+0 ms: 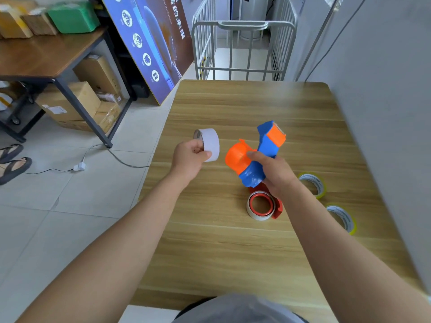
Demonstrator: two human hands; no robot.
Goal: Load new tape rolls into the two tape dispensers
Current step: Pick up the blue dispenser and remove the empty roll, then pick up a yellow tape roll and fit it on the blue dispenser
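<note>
Gripping a bare white core (pixel 208 145), left hand (pixel 189 157); right hand (pixel 272 174) clasping the empty blue-orange dispenser (pixel 258 155).

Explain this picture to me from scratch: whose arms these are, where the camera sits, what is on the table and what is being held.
There is no machine here. The one picture comes from a wide-angle camera worn on a person's head, looking forward and down, so the two bare arms reaching in from below are that person's own.

The left hand holds a white cardboard-looking tape ring above the light wooden table; it looks like an empty core. The right hand has a closed grip on a blue and orange plastic tape dispenser, lifted off the table.

On the table, under the right hand, lies a red tape dispenser with a white roll around its red hub. To the right lie two yellowish clear tape rolls, one farther and one nearer.
</note>
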